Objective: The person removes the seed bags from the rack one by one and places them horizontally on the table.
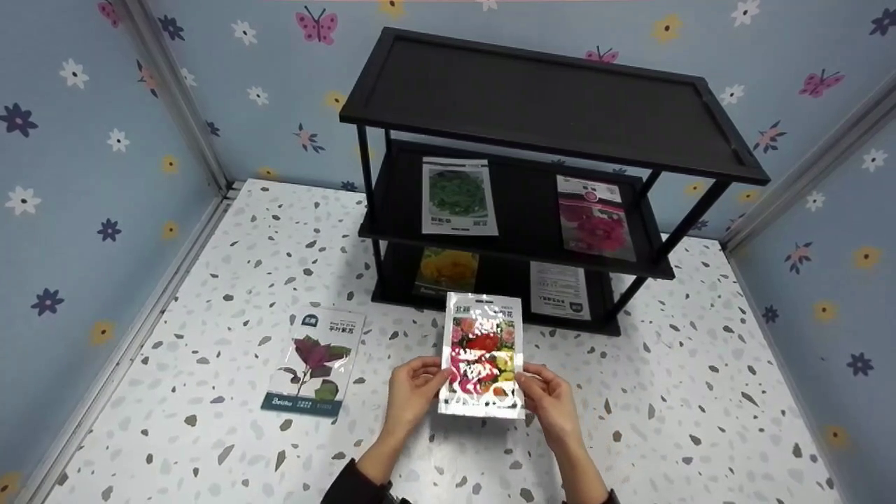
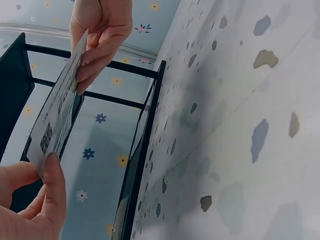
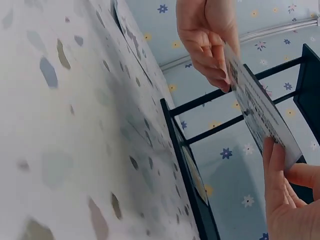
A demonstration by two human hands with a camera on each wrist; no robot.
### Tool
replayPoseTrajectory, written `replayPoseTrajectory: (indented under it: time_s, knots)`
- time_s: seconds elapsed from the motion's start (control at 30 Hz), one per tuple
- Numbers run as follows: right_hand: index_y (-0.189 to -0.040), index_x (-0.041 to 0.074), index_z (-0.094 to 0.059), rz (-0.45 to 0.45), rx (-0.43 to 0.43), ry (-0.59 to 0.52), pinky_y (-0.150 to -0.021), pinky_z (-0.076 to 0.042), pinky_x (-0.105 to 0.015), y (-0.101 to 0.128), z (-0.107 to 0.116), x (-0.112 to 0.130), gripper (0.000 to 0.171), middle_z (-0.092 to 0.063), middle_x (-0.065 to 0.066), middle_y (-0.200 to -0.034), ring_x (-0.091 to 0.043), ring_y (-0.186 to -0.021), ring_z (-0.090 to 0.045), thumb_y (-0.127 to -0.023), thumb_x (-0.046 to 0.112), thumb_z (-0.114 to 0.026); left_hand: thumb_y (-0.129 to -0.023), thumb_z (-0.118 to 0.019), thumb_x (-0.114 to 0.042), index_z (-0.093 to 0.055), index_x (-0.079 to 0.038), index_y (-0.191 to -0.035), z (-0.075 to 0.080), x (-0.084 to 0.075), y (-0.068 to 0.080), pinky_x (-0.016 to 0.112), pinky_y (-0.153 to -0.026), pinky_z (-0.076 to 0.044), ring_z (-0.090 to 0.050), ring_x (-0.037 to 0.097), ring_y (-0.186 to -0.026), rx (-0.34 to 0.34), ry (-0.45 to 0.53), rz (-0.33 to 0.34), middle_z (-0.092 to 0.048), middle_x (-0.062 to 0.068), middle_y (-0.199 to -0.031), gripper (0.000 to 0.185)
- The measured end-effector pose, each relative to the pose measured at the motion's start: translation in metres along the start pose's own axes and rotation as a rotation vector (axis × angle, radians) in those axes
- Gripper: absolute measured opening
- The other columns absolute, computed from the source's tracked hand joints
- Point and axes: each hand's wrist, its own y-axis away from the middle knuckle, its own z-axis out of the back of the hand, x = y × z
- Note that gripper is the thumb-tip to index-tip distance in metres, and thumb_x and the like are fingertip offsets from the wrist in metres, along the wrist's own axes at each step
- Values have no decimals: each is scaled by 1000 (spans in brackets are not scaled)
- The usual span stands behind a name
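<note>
A glossy seed packet with mixed flowers (image 1: 483, 353) is held up above the speckled table (image 1: 665, 392), in front of the black shelf rack (image 1: 546, 105). My left hand (image 1: 414, 386) pinches its left edge and my right hand (image 1: 549, 393) pinches its right edge. In the left wrist view the packet (image 2: 56, 112) shows edge-on, printed back facing the camera, with my left hand (image 2: 42, 192) gripping the near edge. The right wrist view shows the same packet (image 3: 260, 107) held by my right hand (image 3: 285, 187) near and my left hand (image 3: 207, 35) far.
A purple-leaf seed packet (image 1: 315, 360) lies flat on the table left of my hands. The rack's middle shelf holds a green packet (image 1: 458, 196) and a pink-flower packet (image 1: 595, 217); the bottom shelf holds a yellow-flower packet (image 1: 448, 269) and a white-backed packet (image 1: 558, 289). Flowered walls enclose the table.
</note>
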Motion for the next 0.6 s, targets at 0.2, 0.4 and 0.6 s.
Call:
replayPoseTrajectory:
  time_s: [0.2,0.4,0.6]
  knots:
    - [-103,-9,-57,71,-107,46,-59,-53,-31,-11,0,-43,36,-65,-16,-85,-24,-72,-63,-80,18,-66,-74,-65,6,-59,17,-92,5,4,1,23,-60,-52,-61,32,-69,-79,-39,-16,-62,23,-79,22]
    - [-92,-4,-63,57,-201,135,-55,-53,-34,-24,1,-74,32,-65,-16,-79,-25,-66,-63,-74,20,-72,-73,-69,-1,-61,14,-92,9,10,4,20,-56,-51,-63,27,-63,-149,-139,-60,-63,20,-76,25]
    - [-83,0,-65,124,-155,267,-47,-52,-32,-21,-12,-67,30,-65,-10,-70,-21,-52,-60,-72,26,-73,-73,-70,-1,-64,11,-88,18,13,5,20,-51,-49,-61,20,-57,-191,-309,-165,-65,15,-71,20]
